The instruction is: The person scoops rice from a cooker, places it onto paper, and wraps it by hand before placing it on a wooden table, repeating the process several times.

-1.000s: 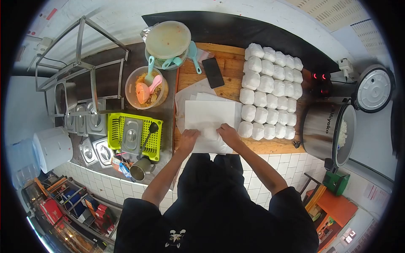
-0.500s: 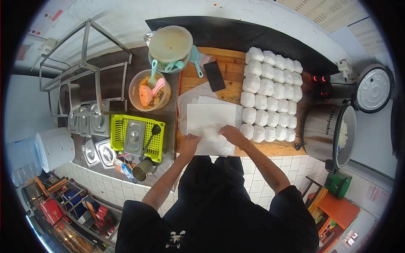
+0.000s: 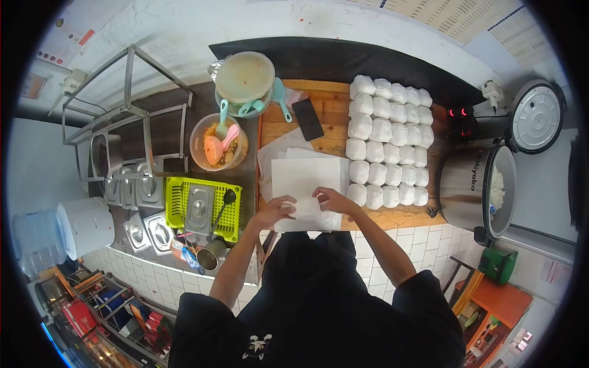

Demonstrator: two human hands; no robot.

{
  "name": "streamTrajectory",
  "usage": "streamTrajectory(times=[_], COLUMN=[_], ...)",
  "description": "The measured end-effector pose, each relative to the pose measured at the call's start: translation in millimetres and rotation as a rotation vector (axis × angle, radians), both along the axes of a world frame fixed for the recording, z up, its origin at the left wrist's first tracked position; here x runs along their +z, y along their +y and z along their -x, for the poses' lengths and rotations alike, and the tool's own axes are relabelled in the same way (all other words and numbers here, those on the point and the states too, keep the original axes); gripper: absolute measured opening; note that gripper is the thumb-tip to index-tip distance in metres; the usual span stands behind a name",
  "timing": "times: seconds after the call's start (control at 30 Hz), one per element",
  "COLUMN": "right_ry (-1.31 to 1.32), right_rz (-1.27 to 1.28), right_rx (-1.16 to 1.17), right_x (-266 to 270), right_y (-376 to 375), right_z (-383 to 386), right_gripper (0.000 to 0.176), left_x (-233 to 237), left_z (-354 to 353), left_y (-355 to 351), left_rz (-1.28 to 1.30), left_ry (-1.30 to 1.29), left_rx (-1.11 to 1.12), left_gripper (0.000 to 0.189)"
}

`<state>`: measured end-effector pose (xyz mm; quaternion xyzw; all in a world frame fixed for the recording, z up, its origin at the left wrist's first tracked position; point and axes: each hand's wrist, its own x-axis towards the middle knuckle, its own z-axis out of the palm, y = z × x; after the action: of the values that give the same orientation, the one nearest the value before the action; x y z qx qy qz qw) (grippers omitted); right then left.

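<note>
White sheets of paper lie stacked at the table's front edge, directly before me. My left hand is at the left side of a whitish wrapper on this stack, its fingers bent in and pinching the wrapper's edge. From the right, my right hand grips the opposite side with curled fingers. White on white, the wrapper's outline is hard to make out, and whatever it encloses is hidden. Close to my right hand, several rows of white paper-wrapped parcels stand packed together on the wooden table.
A black phone lies behind the paper. Leftward are a tub of orange-yellow food with spoons, a lidded tub, a green basket and a metal rack. A large rice cooker holding rice stands right.
Both hands have drawn inward on the wrapper, my left hand moving slightly right and its fingers curling in. The whole view has shifted slightly downward.
</note>
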<state>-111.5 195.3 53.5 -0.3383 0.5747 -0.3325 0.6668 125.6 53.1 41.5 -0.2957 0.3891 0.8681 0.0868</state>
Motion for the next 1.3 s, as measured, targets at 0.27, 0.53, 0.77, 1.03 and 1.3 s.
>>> streamTrajectory(times=[0.27, 0.53, 0.77, 1.03, 1.3], right_ry=[0.177, 0.597, -0.337, -0.514, -0.68], right_rz=[0.207, 0.301, 0.376, 0.302, 0.172], right_rx=[-0.145, -0.396, -1.319, -1.29, -1.196], right_x=[77, 139, 143, 136, 115], right_y=[13, 2, -20, -7, 12], right_z=[2, 5, -26, -17, 1], right_gripper=[0.034, 0.036, 0.022, 0.035, 0.047], left_x=[1, 135, 153, 149, 151], left_z=[25, 95, 143, 146, 164], left_y=[9, 40, 49, 68, 89], left_rz=[0.227, 0.45, 0.55, 0.422, 0.546], left_ry=[0.297, 0.011, 0.058, 0.273, 0.279], left_rx=[0.111, 0.438, 0.725, 0.352, 0.322], left_gripper=[0.027, 0.045, 0.055, 0.055, 0.054])
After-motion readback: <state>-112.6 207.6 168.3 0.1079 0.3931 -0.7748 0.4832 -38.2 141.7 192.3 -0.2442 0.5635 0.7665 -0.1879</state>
